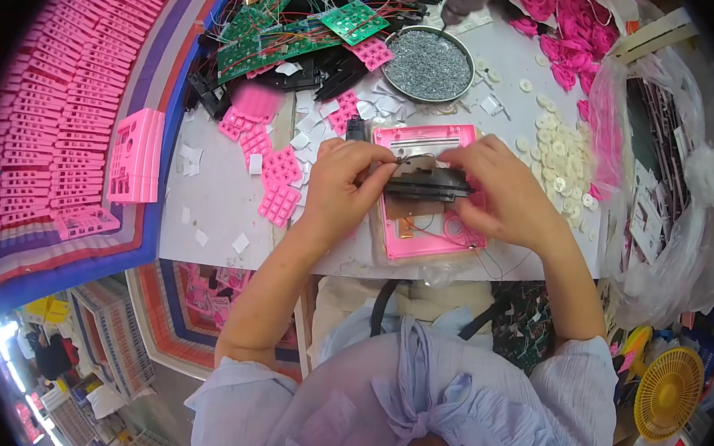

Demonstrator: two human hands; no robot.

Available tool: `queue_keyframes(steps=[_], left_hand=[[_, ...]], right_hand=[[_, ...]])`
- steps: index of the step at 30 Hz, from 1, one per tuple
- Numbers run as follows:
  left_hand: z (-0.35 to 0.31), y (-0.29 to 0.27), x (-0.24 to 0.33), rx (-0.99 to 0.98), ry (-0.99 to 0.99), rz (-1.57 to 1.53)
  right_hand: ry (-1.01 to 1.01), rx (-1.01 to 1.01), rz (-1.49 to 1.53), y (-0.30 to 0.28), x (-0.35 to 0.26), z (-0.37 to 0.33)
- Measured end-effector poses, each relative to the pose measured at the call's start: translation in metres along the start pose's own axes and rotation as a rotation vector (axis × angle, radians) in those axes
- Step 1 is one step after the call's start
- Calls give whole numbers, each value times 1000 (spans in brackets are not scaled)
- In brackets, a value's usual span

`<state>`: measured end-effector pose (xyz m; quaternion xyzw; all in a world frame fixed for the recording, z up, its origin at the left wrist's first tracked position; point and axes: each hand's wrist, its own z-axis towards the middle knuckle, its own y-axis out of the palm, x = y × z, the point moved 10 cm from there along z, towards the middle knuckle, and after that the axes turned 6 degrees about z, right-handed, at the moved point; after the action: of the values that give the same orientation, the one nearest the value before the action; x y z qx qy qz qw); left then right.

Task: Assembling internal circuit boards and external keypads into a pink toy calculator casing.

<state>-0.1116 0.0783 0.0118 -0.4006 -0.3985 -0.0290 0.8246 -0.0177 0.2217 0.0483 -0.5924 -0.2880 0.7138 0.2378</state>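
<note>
Pinching a thin dark piece (405, 160) beside a black part (431, 185), over an open pink casing (426, 250) in the middle of the frame.
With left hand (341, 187), pressing thumb and forefinger together on the thin dark piece, just above the left end of the black part. With right hand (506, 193), bending around the right end of the same part, forefinger above and thumb below; not possible to tell how firmly. Under both hands, the casing with thin wires in its lower right. Left of centre, scattered pink keypads (282, 167) and white paper squares (240, 242); at upper centre, a round tray (385, 70) full of small metal pieces (428, 61); at upper left, green circuit boards (353, 23); at far left, rows of pink shells (67, 66); at right, a heap of whitish discs (562, 155).
</note>
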Motion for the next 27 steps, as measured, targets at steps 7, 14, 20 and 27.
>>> queue_keyframes(steps=[7, 14, 20, 27], left_hand=[[19, -2, 22, -106, 232, 102], [21, -1, 29, -145, 276, 206], [32, 7, 26, -293, 268, 58], [44, 17, 36, -473, 350, 142]], right_hand=[[-124, -40, -64, 15, -9, 9], [-158, -74, -50, 14, -7, 8], [-112, 31, 33, 10, 2, 5], [-91, -10, 12, 12, 1, 8]])
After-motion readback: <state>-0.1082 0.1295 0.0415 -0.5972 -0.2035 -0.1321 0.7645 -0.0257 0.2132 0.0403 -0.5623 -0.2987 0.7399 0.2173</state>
